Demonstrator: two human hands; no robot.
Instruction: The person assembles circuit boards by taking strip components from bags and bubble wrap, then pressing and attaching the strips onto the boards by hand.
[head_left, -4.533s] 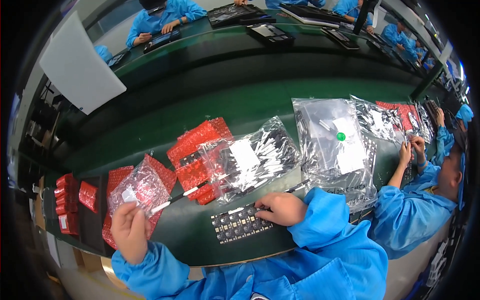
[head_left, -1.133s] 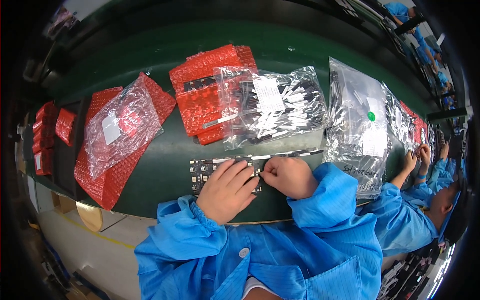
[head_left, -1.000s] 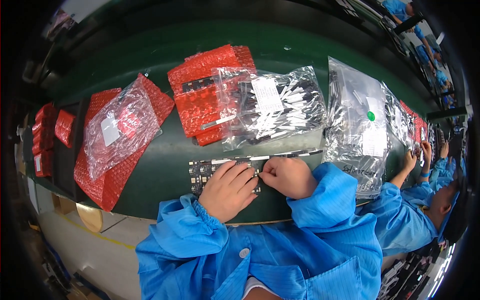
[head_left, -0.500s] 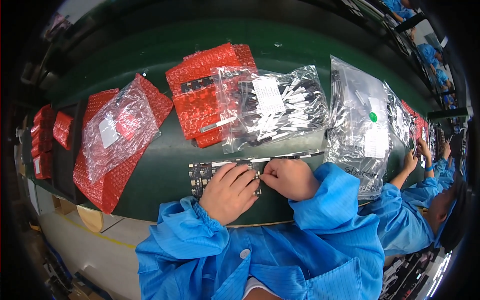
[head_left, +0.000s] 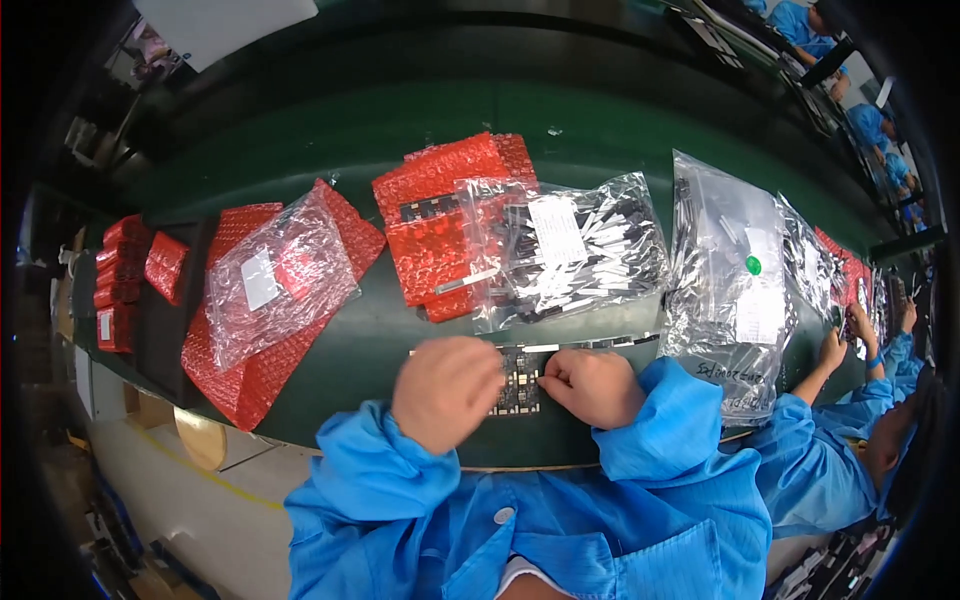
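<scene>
A black circuit board [head_left: 522, 383] with rows of small light parts lies on the bench before me, its left part covered by my left hand. My left hand [head_left: 447, 393] is smeared by motion over the board, so its fingers cannot be read. At the board's right edge my right hand [head_left: 598, 387] is closed, thumb and forefinger pressed together; whatever is between them is too small to make out. Along the board's far edge runs a thin black-and-white strip [head_left: 590, 345], reaching right past my right hand.
Beyond the board lies a clear bag [head_left: 585, 245] of black-and-white strips, partly over red bubble wrap [head_left: 425, 255]. More clear bags [head_left: 735, 300] lie right. On the left are a clear bag over red wrap [head_left: 280, 275] and a dark tray [head_left: 180, 330]. A co-worker's hands [head_left: 850, 335] work far right.
My left hand has shifted from lying spread over the board toward its left side, uncovering more of its right part. My right hand stays at the right edge. The whole view has tilted slightly.
</scene>
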